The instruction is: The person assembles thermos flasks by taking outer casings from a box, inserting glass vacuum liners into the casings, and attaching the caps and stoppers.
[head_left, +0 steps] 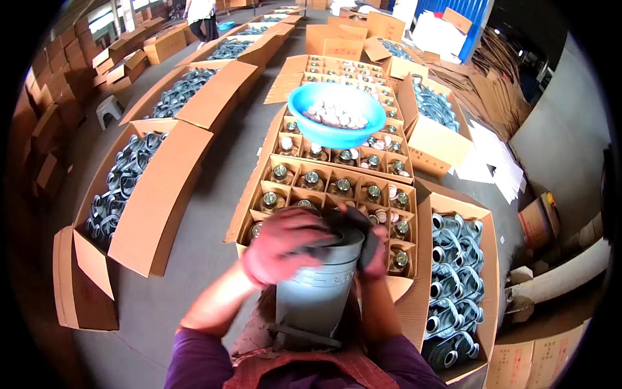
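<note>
My left hand [285,245], in a red and dark glove, lies against the upper left side of a grey cylindrical container [314,292]. My right hand [369,243], gloved too, curls round its upper right rim. Both hands are a little blurred, and their fingertips are partly hidden at the container's top. The container stands upright close to my body. Just beyond it, a divided carton [259,188] holds glass bottles [311,180], some with white caps. A blue basin [304,129] with many small white pieces [337,115] rests on the cartons.
Open cartons of grey handled parts stand at left [162,188] and right [495,285]. A white stool [110,110] is at the far left. Another person [201,16] stands in the back. Flattened cardboard [492,97] lies at the back right.
</note>
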